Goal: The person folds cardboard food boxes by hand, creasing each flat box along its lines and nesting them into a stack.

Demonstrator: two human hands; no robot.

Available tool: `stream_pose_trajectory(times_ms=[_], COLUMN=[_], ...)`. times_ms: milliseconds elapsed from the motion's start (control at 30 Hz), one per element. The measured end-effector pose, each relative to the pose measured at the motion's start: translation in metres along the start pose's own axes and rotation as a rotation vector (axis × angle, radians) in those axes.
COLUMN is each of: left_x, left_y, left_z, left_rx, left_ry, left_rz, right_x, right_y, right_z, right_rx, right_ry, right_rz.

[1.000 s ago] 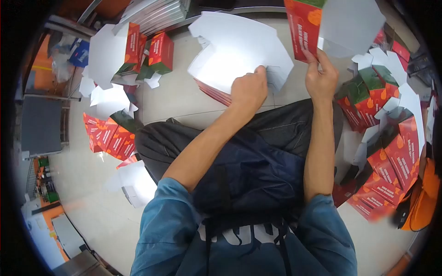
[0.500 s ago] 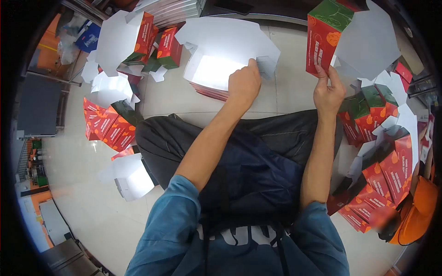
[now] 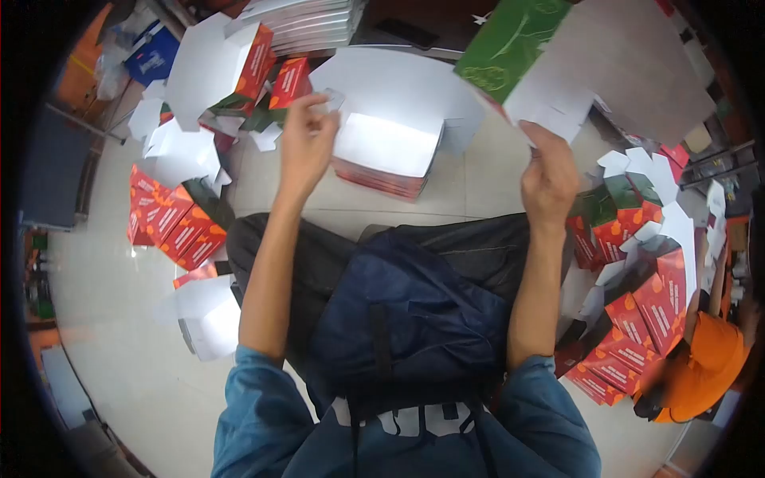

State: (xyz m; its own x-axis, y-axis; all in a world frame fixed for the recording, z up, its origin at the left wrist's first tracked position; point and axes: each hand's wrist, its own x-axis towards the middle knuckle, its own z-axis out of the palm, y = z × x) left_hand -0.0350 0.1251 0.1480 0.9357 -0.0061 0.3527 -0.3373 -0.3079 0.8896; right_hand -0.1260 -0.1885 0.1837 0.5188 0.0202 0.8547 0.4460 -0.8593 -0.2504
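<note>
My left hand (image 3: 309, 151) is by the left side flap of an open carton (image 3: 388, 146). Its fingers are loosely bent, with a gap between thumb and index finger, and the index fingertip seems to touch the flap. The carton has a white inside and sits on a stack of red nested cartons, its broad white lid raised at the back. My right hand (image 3: 550, 179) pinches the lower edge of another carton (image 3: 514, 48), held up at the upper right. That one shows a green side and a large whitish flap; my fingertips are partly hidden.
Folded red cartons (image 3: 171, 227) lie at the left, with an open white one (image 3: 211, 319) below them. More red and green cartons (image 3: 629, 334) pile up at the right, beside a person in orange (image 3: 709, 366). Flat sheets (image 3: 307, 24) are stacked at the back.
My left hand has moved from the carton's right flap to its left flap. The carton in my right hand has turned from its red side to its green side and shifted up-left.
</note>
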Motion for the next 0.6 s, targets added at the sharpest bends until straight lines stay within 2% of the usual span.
stream_pose_trajectory(times_ms=[67, 167, 200, 233, 300, 333, 367, 467, 533, 600], left_x=[-0.008, -0.017, -0.012, -0.005, 0.003, 0.005, 0.006, 0.01, 0.009, 0.006], left_y=[-0.003, 0.052, 0.059, 0.066, 0.09, 0.107, 0.121, 0.12, 0.115, 0.102], left_z=[-0.01, 0.012, 0.026, 0.044, 0.096, 0.12, 0.141, 0.19, 0.183, 0.154], left_rx=[-0.079, -0.395, -0.506, -0.616, -0.737, -0.87, -1.004, -1.118, -1.017, -0.859], left_ry=[0.013, -0.212, -0.342, -0.471, -0.595, -0.66, -0.728, -0.737, -0.686, -0.598], left_rz=[-0.061, -0.276, -0.267, -0.257, -0.248, -0.302, -0.357, -0.395, -0.342, -0.263], right_x=[-0.001, -0.031, -0.034, -0.036, -0.042, -0.049, -0.048, -0.044, -0.047, -0.056], right_y=[-0.004, 0.013, 0.016, 0.023, 0.043, 0.057, 0.058, 0.061, 0.063, 0.072], right_z=[0.004, 0.014, 0.005, 0.0, -0.008, -0.016, -0.021, -0.035, -0.035, -0.031], right_rx=[0.022, 0.428, 0.568, 0.758, 1.131, 1.247, 1.294, 1.355, 1.308, 0.92], right_ry=[-0.007, 0.159, 0.156, 0.223, 0.372, 0.302, 0.311, 0.353, 0.4, 0.371], right_rz=[0.042, 0.498, 0.582, 0.608, 0.647, 0.642, 0.645, 0.646, 0.636, 0.631])
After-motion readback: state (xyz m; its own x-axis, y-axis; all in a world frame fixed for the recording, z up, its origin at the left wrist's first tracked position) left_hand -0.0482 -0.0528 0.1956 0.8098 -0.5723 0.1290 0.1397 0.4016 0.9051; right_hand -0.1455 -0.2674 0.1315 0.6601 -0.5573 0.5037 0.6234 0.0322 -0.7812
